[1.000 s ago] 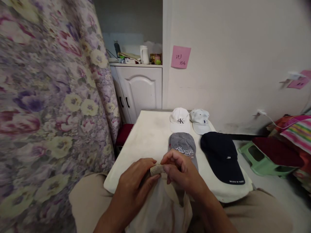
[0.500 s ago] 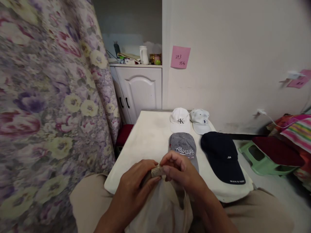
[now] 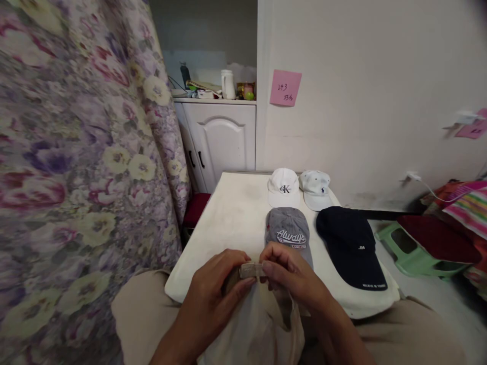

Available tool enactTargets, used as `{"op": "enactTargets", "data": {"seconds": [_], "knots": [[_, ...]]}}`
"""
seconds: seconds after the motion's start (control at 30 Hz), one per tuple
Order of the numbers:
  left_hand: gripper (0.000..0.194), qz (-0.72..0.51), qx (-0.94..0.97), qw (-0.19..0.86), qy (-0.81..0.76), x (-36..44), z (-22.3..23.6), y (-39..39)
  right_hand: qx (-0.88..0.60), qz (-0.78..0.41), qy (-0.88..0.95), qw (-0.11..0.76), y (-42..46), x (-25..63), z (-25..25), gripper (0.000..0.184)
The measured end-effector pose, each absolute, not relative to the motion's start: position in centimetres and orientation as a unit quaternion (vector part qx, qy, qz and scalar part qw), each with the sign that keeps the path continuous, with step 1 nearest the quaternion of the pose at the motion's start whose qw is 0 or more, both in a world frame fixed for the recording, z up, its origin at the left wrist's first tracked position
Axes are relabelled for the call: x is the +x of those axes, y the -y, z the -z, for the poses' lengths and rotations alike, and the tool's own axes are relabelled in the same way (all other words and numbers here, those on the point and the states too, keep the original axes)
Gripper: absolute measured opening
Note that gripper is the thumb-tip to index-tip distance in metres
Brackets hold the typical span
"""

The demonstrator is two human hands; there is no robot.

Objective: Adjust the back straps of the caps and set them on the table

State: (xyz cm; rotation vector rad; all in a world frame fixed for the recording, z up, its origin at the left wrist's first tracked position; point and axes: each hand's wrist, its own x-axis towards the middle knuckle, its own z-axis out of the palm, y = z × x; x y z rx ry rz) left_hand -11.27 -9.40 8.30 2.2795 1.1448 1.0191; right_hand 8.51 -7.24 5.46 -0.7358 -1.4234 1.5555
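Observation:
A beige cap [image 3: 262, 324] hangs between my hands above my lap, its back strap [image 3: 251, 270] uppermost. My left hand [image 3: 215, 296] pinches the left end of the strap between thumb and fingers. My right hand [image 3: 291, 271] is closed on the strap's right part, thumb on top. Just beyond my right hand lies a grey cap [image 3: 289, 228] with white "Always" lettering. To its right is a large navy cap [image 3: 348, 246]. Farther back sit a white cap [image 3: 283, 187] with dark letters and a pale cap [image 3: 315, 188] with a small dark logo.
The caps rest on a table with a cream cover [image 3: 224, 218]. A floral curtain [image 3: 91, 177] fills the left side. Behind stands a white cabinet [image 3: 224, 137] with a white jug [image 3: 228, 84] on its shelf. A green stool [image 3: 413, 258] is on the right.
My right hand has shifted slightly right, and more of the strap shows between my hands. The caps on the table stay in place; the view has turned slightly.

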Motion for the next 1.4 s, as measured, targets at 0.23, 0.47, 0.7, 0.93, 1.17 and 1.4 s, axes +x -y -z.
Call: {"op": "enactTargets", "data": {"seconds": [0.23,0.47,0.7,0.93,1.17,1.4], "knots": [[0.012,-0.364,0.82,0.214,-0.386,-10.7,-8.2,9.4,-0.299,-0.619,0.571,0.447,7.6,8.5,-5.3,0.034],[0.011,-0.363,0.817,0.21,-0.395,-10.6,-8.4,9.4,-0.307,-0.628,0.585,0.411,7.8,9.4,-4.9,0.037],[0.01,-0.357,0.819,0.216,-0.394,-9.8,-8.6,9.5,-0.31,-0.636,0.564,0.425,8.1,9.3,-5.3,0.039],[0.011,-0.352,0.812,0.238,-0.4,-10.0,-8.9,9.4,-0.303,-0.644,0.566,0.416,8.2,10.3,-4.2,0.038],[0.013,-0.335,0.801,0.304,-0.393,-9.7,-8.8,9.4,-0.309,-0.642,0.562,0.419,8.3,9.7,-4.5,0.034],[0.011,-0.347,0.792,0.309,-0.396,-10.2,-8.7,9.2,-0.317,-0.639,0.567,0.412,8.3,10.5,-4.3,0.04]]}}
